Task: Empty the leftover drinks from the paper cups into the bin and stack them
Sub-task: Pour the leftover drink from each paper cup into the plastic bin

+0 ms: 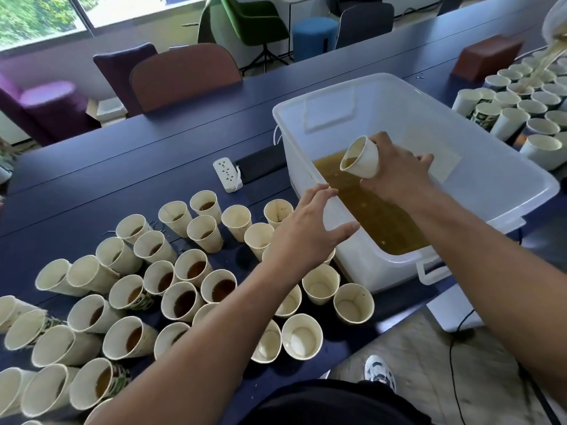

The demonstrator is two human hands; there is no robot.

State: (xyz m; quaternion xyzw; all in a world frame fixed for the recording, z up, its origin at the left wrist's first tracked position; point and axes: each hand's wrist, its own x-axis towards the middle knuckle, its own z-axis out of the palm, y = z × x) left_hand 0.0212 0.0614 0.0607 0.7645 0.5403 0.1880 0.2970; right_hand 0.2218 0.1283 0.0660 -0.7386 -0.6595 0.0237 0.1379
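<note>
The right hand (395,173) holds a paper cup (361,157) tipped on its side above the brown liquid (368,207) pooled in the clear plastic bin (491,167), its grip clamped round the cup's base with fingers and thumb curled on it. The left hand (306,228) hovers just over the bin's near-left rim, fingers spread and relaxed, its grip apart and holding nothing. Beneath that forearm, crowding the near-left part of the dark blue bench (122,167), stands a dense cluster of cups (184,296) — many with brown drink in them, while a few nearest the bin look drained. A white power strip (227,174) and a dark phone-like slab (260,162) lie between the cluster and the bench's far edge, just left of the bin. Past the bin, toward the bench's right end, more cups (521,102) sit packed together, and a stream of liquid (543,65) pours down over them from the top-right corner. Chairs (184,75) line the far side.
</note>
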